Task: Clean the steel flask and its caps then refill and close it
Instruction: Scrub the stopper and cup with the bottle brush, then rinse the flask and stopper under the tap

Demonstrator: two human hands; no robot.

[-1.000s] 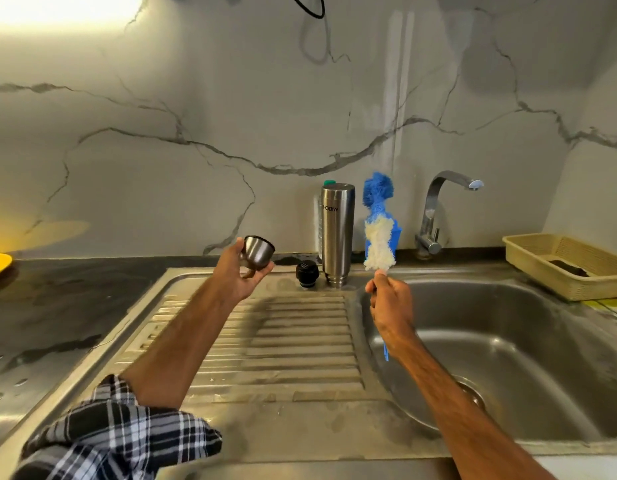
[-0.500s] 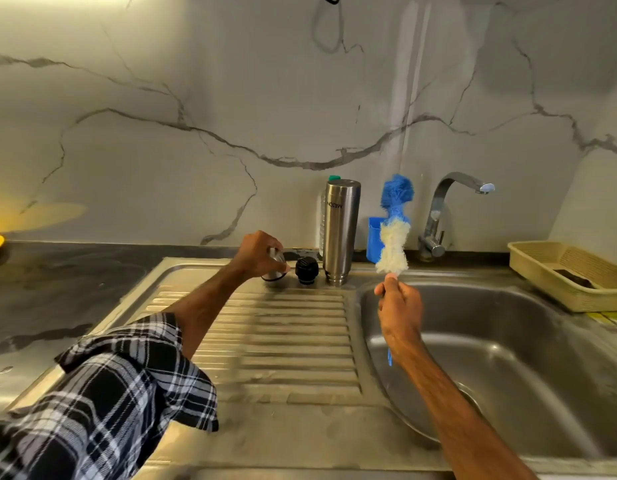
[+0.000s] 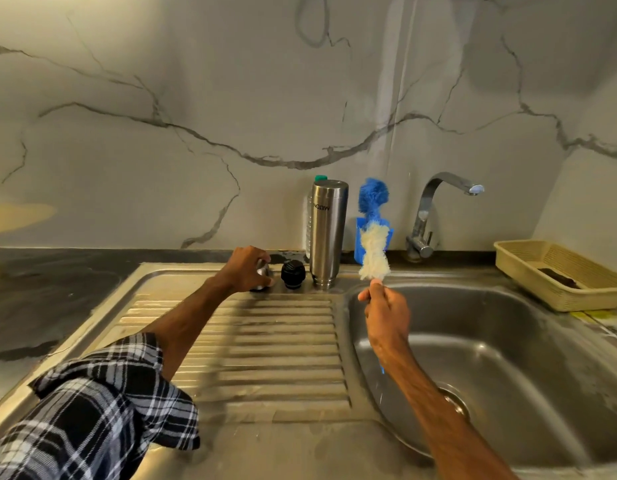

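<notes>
The steel flask (image 3: 327, 233) stands upside down at the back of the drainboard. Just left of it sits the black inner cap (image 3: 293, 273). My left hand (image 3: 248, 268) is curled over the steel cup cap (image 3: 263, 271), which rests on the drainboard left of the black cap; most of the cup is hidden by my fingers. My right hand (image 3: 386, 315) grips the handle of a bottle brush (image 3: 373, 233) with blue and white bristles, held upright over the sink's left rim.
The steel sink basin (image 3: 508, 358) lies at right, its tap (image 3: 438, 209) behind it. A beige plastic basket (image 3: 528, 268) sits on the counter at far right. A blue holder (image 3: 359, 237) stands behind the brush. Dark stone counter (image 3: 40, 306) at left.
My left hand lowered the steel cup cap from mid-air down onto the drainboard beside the black cap. The brush in my right hand stayed nearly in place.
</notes>
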